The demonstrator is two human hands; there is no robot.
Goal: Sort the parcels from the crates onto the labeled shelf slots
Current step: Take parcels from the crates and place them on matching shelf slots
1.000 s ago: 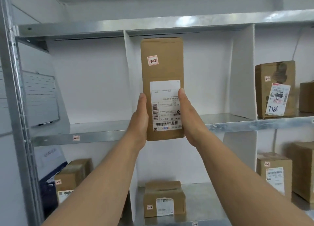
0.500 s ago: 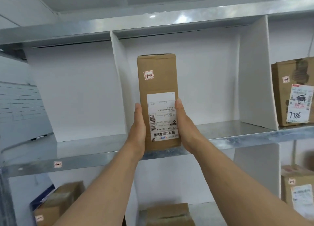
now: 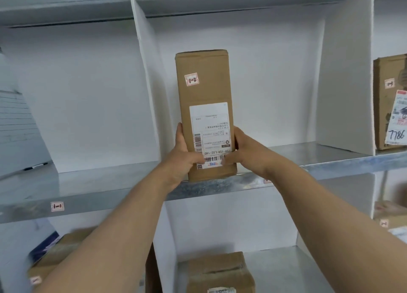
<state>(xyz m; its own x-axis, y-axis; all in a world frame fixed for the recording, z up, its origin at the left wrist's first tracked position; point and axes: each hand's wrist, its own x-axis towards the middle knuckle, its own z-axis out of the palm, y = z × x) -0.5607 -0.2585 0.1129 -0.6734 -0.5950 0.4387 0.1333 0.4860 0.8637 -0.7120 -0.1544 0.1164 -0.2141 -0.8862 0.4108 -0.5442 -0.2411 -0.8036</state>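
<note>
Parcel (image 3: pixel 204 107) upright, base at shelf (image 3: pixel 99 182) lip; sticker (image 3: pixel 191 79) reads 1-2, likely matching this slot. Left hand (image 3: pixel 185 154) and right hand (image 3: pixel 244 151) clasp parcel's lower sides, steadying tall box.

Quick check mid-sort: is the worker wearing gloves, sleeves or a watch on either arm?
No. Left hand and right hand are bare: no gloves, rings or watch visible. Both forearms are uncovered to the frame edge; no sleeve shows.

Parcel (image 3: pixel 204 107) upright on shelf (image 3: pixel 319 158), between dividers

Matt cardboard parcel (image 3: pixel 203 90) — shiny metal shelf (image 3: pixel 110 196).
</note>
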